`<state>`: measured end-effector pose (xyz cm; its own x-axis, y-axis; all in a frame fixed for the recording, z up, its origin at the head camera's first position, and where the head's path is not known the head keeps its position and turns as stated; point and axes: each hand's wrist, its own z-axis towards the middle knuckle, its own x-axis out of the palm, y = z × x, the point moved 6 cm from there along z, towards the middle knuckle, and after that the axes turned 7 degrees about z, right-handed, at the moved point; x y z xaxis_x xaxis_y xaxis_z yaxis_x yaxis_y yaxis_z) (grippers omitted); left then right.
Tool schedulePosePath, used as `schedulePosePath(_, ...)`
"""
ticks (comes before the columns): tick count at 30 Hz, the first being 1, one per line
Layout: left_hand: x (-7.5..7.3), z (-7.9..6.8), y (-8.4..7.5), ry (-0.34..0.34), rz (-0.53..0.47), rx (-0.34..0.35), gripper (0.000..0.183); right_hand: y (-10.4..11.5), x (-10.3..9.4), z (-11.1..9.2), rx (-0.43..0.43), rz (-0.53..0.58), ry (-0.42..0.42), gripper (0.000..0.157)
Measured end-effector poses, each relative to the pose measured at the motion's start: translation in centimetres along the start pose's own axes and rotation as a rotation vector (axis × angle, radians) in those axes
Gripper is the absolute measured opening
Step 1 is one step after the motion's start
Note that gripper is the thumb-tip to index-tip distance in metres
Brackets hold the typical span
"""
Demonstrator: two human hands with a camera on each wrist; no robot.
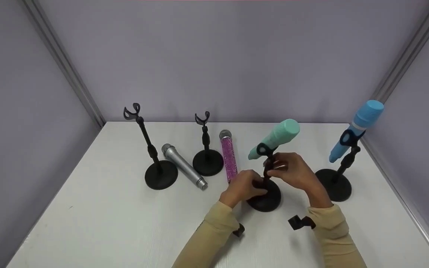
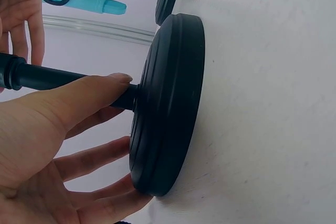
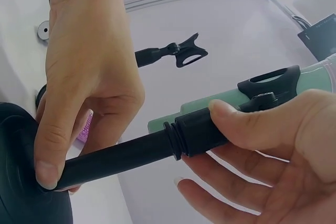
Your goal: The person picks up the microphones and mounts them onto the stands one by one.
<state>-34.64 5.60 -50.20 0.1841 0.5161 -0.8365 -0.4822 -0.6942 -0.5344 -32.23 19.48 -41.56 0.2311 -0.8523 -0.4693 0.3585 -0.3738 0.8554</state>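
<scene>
A black tabletop microphone stand (image 1: 263, 203) holds a mint-green microphone (image 1: 279, 134) tilted in its clip. My left hand (image 1: 241, 188) grips the pole's lower end, its thumb (image 2: 100, 90) lying along the pole just above the round base (image 2: 170, 103). Other fingers of that hand reach to the base's rim. Higher up, my right hand (image 1: 292, 171) holds the thick collar (image 3: 197, 132) under the clip between thumb and fingers. The base rests on the white table.
A second stand (image 1: 335, 186) at right bears a blue microphone (image 1: 363, 119). Two stands with bare clips, one at left (image 1: 161, 175) and one in the middle (image 1: 207, 162), stand near a silver microphone (image 1: 184, 166) and a pink glittery microphone (image 1: 229, 156), both lying down. Grey walls enclose the table.
</scene>
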Motion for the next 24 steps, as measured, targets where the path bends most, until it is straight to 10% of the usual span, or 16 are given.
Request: schedulePosePath(24,0.13,0.00,0.08,0.014,-0.006,-0.023,0.026,0.23,-0.23,-0.10,-0.002,-0.081,-0.082,0.023)
